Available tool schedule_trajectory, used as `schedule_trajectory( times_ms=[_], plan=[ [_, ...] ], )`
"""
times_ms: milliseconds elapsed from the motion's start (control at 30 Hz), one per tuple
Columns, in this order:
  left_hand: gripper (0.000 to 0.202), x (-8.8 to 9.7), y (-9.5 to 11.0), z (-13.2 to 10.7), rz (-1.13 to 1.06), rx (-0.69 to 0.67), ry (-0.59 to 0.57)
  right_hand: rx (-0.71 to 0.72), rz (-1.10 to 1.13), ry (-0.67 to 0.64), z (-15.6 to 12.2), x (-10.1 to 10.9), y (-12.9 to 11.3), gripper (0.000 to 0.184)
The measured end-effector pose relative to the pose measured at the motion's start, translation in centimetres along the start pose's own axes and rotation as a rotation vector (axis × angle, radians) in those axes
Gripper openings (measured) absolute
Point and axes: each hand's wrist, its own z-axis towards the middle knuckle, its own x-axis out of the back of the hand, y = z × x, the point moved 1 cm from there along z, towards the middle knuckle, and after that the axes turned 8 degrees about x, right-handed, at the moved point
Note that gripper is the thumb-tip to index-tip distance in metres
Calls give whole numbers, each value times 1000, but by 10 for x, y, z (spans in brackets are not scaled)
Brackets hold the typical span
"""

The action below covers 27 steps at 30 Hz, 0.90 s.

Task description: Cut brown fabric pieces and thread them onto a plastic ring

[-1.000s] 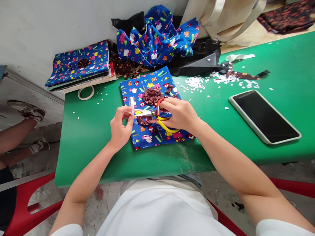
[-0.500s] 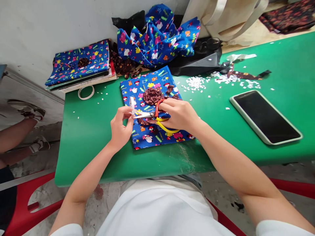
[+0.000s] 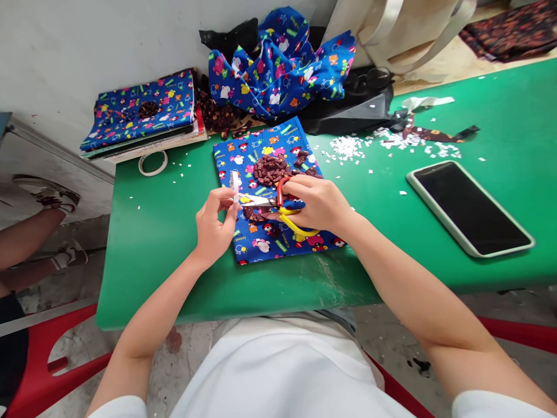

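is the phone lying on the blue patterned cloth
No, the phone lies on the bare green table, apart from the cloth.

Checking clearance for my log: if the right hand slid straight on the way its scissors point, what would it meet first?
Most likely the narrow white strip pinched in the left hand; the red-and-yellow-handled scissors in the right hand aim at it, though depth is unclear.
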Motion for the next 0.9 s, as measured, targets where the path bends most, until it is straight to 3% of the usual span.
schedule_trajectory(
  times_ms=[333,467,567,767,900],
  plan=[
    [16,-1,1,-1,-6,22,-18,15,-40,43,-3,-3,3,23],
    [15,-1,1,-1,20,-10,-10,-65,21,61,-1,-4,3,29],
    [13,-1,3,-2,56,-42,-30,-194,243,100,3,0,-4,36],
    [15,-3,12,-4,161,-223,-38,-515,1044,74,11,2,-32,44],
    [17,-5,13,-6,252,-351,-65,-563,1219,74,11,-6,-41,42]
  ],
)
